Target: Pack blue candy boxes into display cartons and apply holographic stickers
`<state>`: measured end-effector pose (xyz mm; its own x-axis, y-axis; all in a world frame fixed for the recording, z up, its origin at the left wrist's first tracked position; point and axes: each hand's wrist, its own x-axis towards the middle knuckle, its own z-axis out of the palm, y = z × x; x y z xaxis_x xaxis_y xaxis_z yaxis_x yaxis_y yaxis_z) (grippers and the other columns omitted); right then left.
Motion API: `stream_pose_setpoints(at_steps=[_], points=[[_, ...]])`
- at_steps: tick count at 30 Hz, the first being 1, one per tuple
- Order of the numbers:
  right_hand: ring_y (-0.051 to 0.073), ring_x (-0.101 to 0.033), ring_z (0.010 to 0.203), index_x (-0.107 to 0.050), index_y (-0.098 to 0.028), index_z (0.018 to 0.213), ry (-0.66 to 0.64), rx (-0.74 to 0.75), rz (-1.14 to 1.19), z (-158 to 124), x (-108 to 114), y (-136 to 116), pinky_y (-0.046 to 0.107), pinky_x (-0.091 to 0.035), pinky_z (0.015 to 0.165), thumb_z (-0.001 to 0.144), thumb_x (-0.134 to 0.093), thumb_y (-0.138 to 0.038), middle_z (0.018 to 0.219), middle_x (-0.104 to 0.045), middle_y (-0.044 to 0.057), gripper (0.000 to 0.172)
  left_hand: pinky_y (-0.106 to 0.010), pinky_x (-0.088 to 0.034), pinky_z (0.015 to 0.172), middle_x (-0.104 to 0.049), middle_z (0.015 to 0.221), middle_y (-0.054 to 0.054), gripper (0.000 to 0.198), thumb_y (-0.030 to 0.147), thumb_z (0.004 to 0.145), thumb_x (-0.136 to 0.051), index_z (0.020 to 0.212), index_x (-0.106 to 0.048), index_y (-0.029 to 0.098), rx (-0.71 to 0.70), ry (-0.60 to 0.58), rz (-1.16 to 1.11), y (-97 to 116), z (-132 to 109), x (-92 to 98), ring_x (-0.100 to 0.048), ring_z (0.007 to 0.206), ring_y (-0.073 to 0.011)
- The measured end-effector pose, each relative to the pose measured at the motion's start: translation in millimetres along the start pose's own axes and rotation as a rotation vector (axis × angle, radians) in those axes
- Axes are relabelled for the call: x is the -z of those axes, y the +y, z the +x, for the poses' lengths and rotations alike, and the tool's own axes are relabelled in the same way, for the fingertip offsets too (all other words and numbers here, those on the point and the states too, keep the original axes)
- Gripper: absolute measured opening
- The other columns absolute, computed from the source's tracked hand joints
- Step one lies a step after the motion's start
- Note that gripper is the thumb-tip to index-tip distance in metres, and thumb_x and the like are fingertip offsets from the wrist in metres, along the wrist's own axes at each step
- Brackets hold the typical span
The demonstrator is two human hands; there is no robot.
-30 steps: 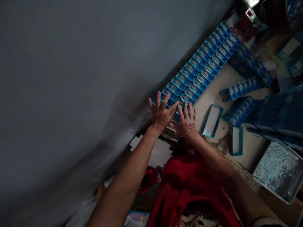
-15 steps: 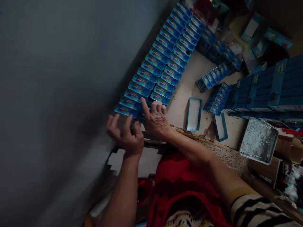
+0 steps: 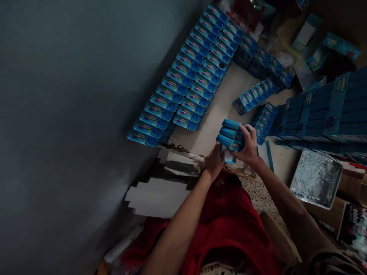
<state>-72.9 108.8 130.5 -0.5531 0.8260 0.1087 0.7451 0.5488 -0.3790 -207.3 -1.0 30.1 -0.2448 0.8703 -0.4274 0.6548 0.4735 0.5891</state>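
Observation:
Several small blue packs (image 3: pixel 228 134) are held together in a bundle above the table. My right hand (image 3: pixel 249 147) is closed around their right side, thumb below and fingers over the top. My left hand (image 3: pixel 214 159) is closed at the bundle's lower left corner; its fingertips are partly hidden. Right under the bundle, between my hands, shows an open blue-edged box with a white inside (image 3: pixel 230 156), mostly covered by the packs. Whether my left hand also touches this box, I cannot tell. Two long rows of like blue packs (image 3: pixel 183 82) stand along the wall to the left.
A second open box (image 3: pixel 268 154) lies right of my right hand. Shorter rows of packs (image 3: pixel 254 95) stand behind it. Large blue cartons (image 3: pixel 323 110) are stacked at the right. A clear tray with small pale pieces (image 3: pixel 315 179) sits near the right front. The grey wall (image 3: pixel 71 114) borders the left.
Both hands have moved right, from the near end of the rows to above the open box. They now hold a bundle of blue packs. The near end of the right-hand row is uncovered.

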Motion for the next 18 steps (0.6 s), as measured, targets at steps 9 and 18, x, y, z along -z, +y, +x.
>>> stream_pose_setpoints(at_steps=[9,18], points=[[0.040,-0.044,0.146,-0.040,-0.018,0.169,-0.237,0.003,-0.186,29,-25,28,0.056,-0.034,0.128,0.081,-0.078,-0.044,0.157,-0.045,0.020,0.099,-0.037,-0.055,0.093,-0.078,0.128,-0.019,0.066,0.026,0.109,-0.043,0.174,-0.028,0.022,0.032,-0.046,0.149,7,28,5.1,-0.078,0.104,-0.0298],[0.050,-0.011,0.167,-0.027,-0.012,0.173,-0.352,0.070,-0.229,62,-17,18,0.075,-0.018,0.129,0.084,-0.079,-0.068,0.179,-0.016,0.029,0.118,-0.042,-0.055,0.099,-0.076,0.125,-0.019,0.049,0.043,0.111,-0.044,0.145,-0.069,0.018,-0.062,0.062,0.006,-4,10,32.0,-0.073,0.113,-0.0319]])
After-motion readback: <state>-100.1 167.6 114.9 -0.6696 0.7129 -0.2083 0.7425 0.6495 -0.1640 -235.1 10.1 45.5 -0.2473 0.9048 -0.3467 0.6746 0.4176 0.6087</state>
